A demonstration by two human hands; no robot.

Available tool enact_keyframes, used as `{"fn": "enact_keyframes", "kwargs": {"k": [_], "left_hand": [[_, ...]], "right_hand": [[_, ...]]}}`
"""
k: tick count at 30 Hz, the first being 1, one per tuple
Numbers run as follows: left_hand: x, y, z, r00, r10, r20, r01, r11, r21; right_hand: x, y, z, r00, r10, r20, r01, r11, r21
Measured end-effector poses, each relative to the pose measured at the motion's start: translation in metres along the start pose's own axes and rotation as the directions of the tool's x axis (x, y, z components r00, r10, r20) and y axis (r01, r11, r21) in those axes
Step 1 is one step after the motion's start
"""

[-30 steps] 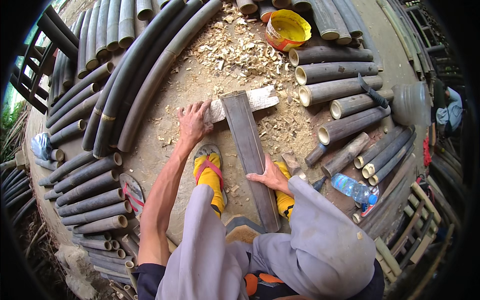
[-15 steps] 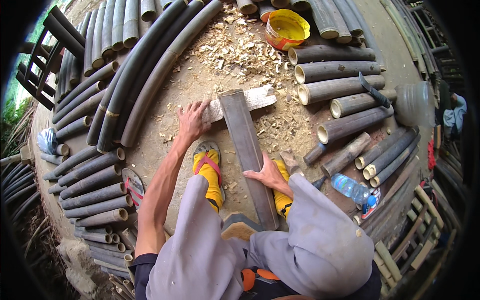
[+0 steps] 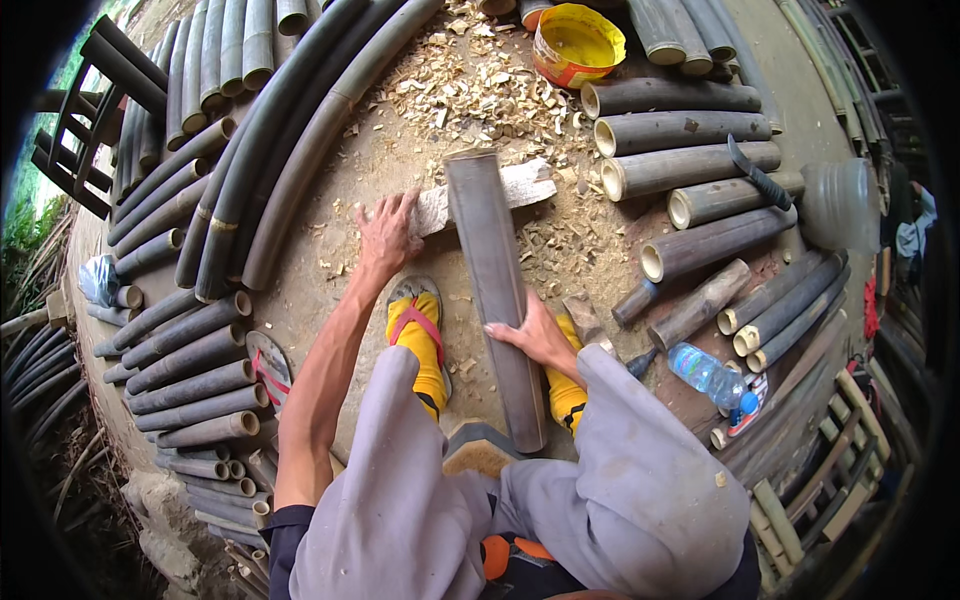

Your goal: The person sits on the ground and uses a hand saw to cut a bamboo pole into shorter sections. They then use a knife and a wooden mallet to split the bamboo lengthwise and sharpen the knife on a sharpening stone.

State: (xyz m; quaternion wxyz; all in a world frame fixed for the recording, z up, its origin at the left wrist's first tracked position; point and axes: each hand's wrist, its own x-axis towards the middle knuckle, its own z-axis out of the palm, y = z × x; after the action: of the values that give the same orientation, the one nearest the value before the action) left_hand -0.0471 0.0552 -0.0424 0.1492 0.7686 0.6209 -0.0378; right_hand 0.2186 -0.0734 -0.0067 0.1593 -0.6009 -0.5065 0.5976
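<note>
A dark bamboo section [image 3: 487,260] lies lengthwise before me, its far end across a pale, rough-hewn wooden block [image 3: 518,188] and its near end close to my knees. My right hand [image 3: 538,335] grips it from the right side, thumb across the top; the fingers underneath are hidden. At the block's left end, my left hand [image 3: 388,235] holds on with its fingers over the wood. Just past my knees, under the near end of the bamboo, shows the edge of a brown board [image 3: 478,455].
Cut bamboo lengths [image 3: 690,130] line the right side, a curved dark knife [image 3: 757,178] lying on them. More bamboo [image 3: 195,375] is stacked left. Wood chips [image 3: 480,85] cover the ground ahead, near a yellow bucket [image 3: 578,45]. A water bottle [image 3: 710,378] lies right.
The bamboo section has rolled about its length, showing a broader rounded face, and its far end has moved slightly away. My right hand stays on it; my left hand stays on the block.
</note>
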Motion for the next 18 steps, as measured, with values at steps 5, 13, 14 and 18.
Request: {"fn": "enact_keyframes", "kwargs": {"k": [5, 13, 14, 18], "left_hand": [[0.000, -0.003, 0.002, 1.000, 0.007, -0.031, -0.007, 1.000, 0.002], [0.002, -0.007, 0.014, 0.997, 0.017, -0.080, -0.019, 1.000, -0.023], [0.003, -0.006, 0.011, 0.997, 0.023, -0.067, -0.024, 1.000, -0.013], [-0.005, 0.000, 0.000, 0.982, 0.064, -0.178, -0.067, 0.998, -0.015]], "right_hand": [[0.016, 0.005, 0.011, 0.999, -0.009, 0.042, 0.010, 0.999, -0.031], [0.017, 0.010, 0.014, 0.998, 0.019, 0.055, -0.018, 1.000, -0.019], [0.017, 0.012, 0.013, 0.999, 0.008, 0.051, -0.008, 1.000, -0.017], [0.019, 0.028, 0.015, 0.999, -0.014, 0.046, 0.014, 1.000, -0.006]]}}
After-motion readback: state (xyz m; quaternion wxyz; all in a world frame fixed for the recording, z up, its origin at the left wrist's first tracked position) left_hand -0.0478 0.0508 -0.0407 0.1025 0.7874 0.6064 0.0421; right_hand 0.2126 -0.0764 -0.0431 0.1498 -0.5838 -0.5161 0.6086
